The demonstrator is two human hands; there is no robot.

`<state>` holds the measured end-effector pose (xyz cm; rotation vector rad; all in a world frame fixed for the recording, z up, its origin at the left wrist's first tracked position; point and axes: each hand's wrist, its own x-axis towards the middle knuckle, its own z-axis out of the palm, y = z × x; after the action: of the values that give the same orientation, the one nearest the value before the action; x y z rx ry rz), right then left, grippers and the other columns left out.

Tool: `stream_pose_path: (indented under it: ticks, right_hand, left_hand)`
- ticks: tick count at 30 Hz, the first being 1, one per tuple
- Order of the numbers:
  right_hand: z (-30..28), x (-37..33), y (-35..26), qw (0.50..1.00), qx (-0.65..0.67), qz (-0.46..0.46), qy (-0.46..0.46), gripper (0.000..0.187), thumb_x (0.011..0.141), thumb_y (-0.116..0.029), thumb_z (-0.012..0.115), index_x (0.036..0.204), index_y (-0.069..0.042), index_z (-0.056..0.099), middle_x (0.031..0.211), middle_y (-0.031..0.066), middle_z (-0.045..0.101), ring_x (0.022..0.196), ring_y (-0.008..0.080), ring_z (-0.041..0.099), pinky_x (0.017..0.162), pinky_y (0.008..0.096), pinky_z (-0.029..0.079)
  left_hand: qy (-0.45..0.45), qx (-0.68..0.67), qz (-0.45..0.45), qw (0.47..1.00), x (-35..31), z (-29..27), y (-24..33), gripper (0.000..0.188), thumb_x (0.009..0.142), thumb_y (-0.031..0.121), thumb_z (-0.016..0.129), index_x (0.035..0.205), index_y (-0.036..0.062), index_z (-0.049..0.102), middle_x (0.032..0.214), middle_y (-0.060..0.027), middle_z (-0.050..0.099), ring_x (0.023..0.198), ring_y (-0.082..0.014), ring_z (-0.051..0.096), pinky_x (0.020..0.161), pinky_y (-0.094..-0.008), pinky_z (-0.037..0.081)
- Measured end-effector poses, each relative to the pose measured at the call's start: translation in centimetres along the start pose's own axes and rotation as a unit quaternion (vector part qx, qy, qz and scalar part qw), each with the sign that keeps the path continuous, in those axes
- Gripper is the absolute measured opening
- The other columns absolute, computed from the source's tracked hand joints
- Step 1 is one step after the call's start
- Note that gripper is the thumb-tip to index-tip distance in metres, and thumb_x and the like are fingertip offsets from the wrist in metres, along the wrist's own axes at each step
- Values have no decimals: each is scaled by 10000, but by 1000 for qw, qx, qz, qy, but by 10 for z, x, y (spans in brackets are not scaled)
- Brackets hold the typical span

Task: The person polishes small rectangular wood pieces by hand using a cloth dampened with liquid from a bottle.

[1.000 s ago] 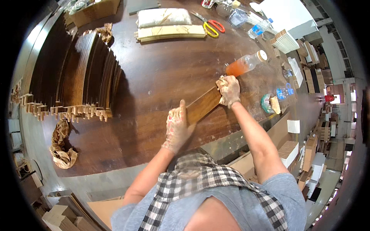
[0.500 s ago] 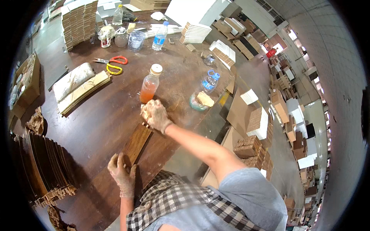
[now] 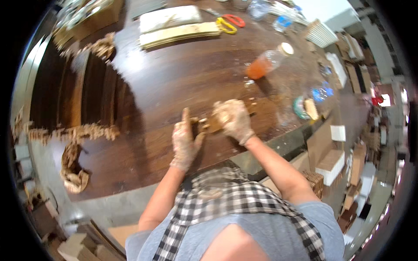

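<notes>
A brown wooden board (image 3: 214,126) with small pale pegs at its end lies on the table in front of me, partly covered by my right hand. My right hand (image 3: 235,121), in a thin, stained glove, is closed over a crumpled cream wad (image 3: 223,116) on top of the board. Whether the wad is cloth or sponge I cannot make out. Beside the board's left, pegged end is my gloved left hand (image 3: 184,141), its index finger stretched out and its thumb spread apart. A capped bottle of orange liquid (image 3: 261,64) stands beyond my right hand.
Dark boards with pegged ends (image 3: 80,95) are stacked at the left, with crumpled brown paper (image 3: 73,169) nearby. Pale strips (image 3: 180,35), a white packet (image 3: 170,18) and red-and-yellow scissors (image 3: 228,24) lie at the back. A tub (image 3: 300,108) sits near the table's right edge.
The view has turned, and the board now lies crosswise. My right hand has moved away from the bottle onto the board. My left hand's fingers have straightened at the board's end.
</notes>
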<state>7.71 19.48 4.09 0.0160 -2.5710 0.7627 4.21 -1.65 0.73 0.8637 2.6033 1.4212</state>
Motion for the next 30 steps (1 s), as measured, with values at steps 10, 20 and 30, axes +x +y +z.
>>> stream_pose_path:
  ticks: [10, 20, 30]
  right_hand:
    - [13, 0, 0, 963, 235, 129, -19, 152, 783, -146, 680, 915, -70, 668, 952, 109, 658, 876, 259, 643, 807, 385, 537]
    - [-13, -2, 73, 984, -149, 83, 50, 147, 854, -185, 673, 988, -134, 705, 991, 79, 652, 971, 264, 609, 895, 405, 455]
    - [-58, -75, 93, 924, 205, 319, 44, 139, 877, -96, 732, 999, -66, 672, 977, 46, 668, 917, 190, 652, 819, 338, 525]
  left_hand:
    - [-34, 13, 42, 998, 17, 14, 7, 1227, 635, 150, 903, 1615, -4, 182, 1316, -145, 642, 1112, -355, 599, 978, -476, 478]
    - [-41, 19, 16, 999, 17, 14, 10, 1144, 626, 157, 909, 1574, 6, 288, 1281, -137, 657, 1097, -327, 613, 975, -460, 494]
    - [-101, 134, 164, 972, 1, -12, 36, 552, 796, 179, 742, 1336, 161, 630, 1456, -88, 555, 1367, -320, 500, 1141, -499, 402]
